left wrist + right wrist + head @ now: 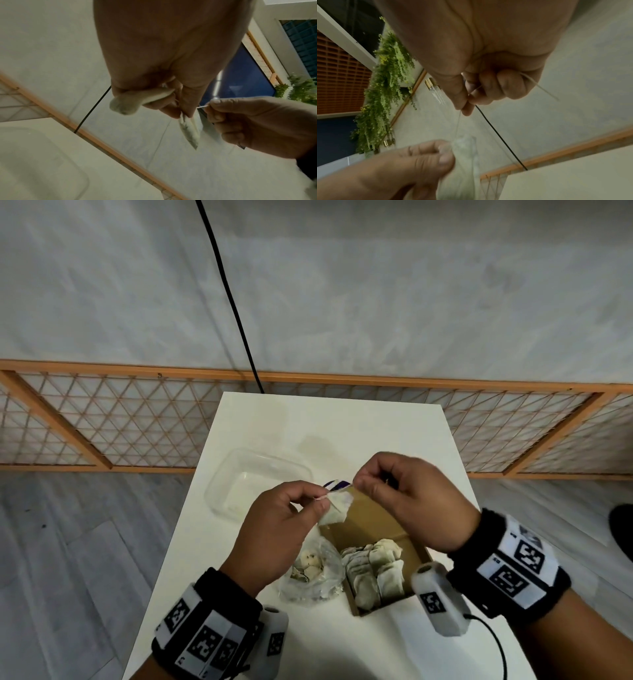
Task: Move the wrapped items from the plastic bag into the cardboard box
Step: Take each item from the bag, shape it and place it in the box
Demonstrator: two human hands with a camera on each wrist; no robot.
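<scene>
Both hands are raised over the cardboard box (373, 523), which holds several pale wrapped items (375, 571) at its near end. My left hand (320, 501) pinches a wrapped item (337, 508); the left wrist view shows a second one (126, 104) curled in the same hand beside the hanging one (189, 132). My right hand (358, 484) pinches the thin string (458, 121) that runs to the wrapped item (465, 155). The clear plastic bag (325, 587) lies left of the box under my left hand, with a few items inside.
An empty clear plastic container (253, 481) sits on the white table (342, 422) at the left. A purple-and-white flap (337, 484) shows behind the hands. A black cable (233, 302) hangs down behind the table's far edge. An orange lattice fence (102, 419) stands beyond.
</scene>
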